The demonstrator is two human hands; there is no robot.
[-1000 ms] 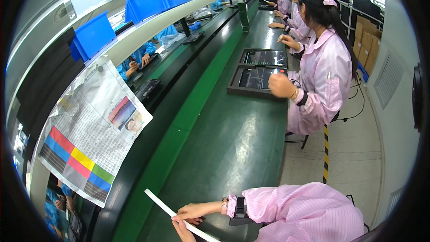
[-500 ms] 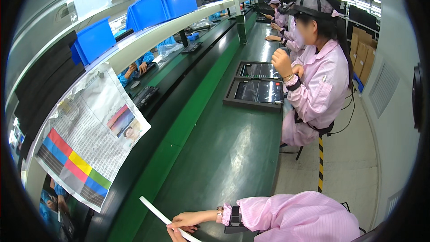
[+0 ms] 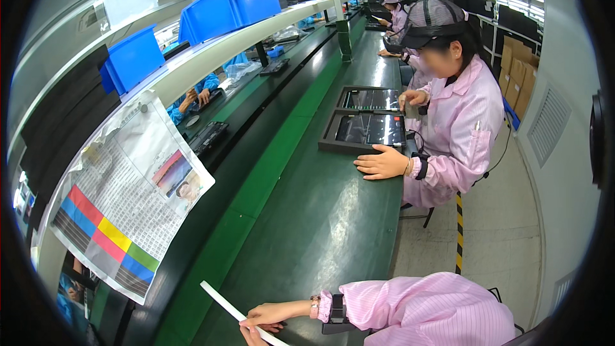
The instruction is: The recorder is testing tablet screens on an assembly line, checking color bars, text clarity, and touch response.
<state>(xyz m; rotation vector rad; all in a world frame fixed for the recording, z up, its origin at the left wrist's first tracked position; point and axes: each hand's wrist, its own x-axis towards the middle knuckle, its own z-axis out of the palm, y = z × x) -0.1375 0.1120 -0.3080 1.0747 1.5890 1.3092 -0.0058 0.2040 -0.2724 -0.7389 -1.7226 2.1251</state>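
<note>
right hand (image 3: 272, 313): closed on a white strip (image 3: 232, 311), held slanting over the green bench (image 3: 320, 218).
left hand (image 3: 253, 334): cut off at the bottom edge, under the strip; grip cannot be told.
nearby: a co-worker's hand (image 3: 382, 163) is laid flat beside a black tray (image 3: 365, 132).

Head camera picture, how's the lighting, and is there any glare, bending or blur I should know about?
Head view: bright, even overhead light; ceiling lights glare off the dark tray screens and sheen the green belt. Fisheye bends the white shelf and leaves a black rim. The white strip in the hand is sharp; the face of the neighbouring person is blurred.
</note>
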